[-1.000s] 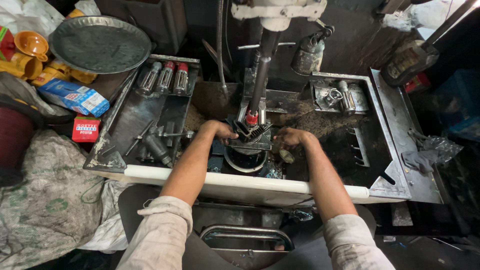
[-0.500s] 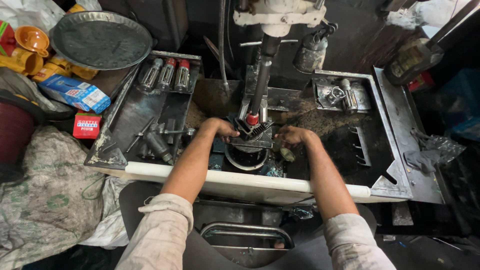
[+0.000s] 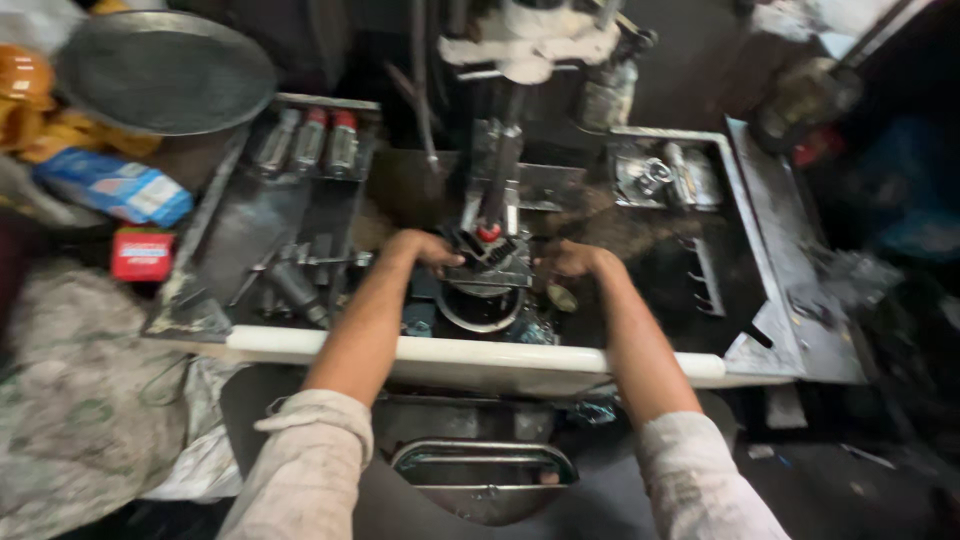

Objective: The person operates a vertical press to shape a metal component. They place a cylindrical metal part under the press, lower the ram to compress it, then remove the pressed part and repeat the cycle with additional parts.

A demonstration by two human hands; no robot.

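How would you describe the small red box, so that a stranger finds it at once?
Start at the big round metal tray at the top left. Below it lies a blue packet, and just under that sits the small red box, left of the dark tool tray. It is the only flat, red, rectangular thing there.

Pale, grimy sleeves pushed up past the elbows, bare forearms, left hand (image 3: 425, 248) and right hand (image 3: 572, 259) ungloved.
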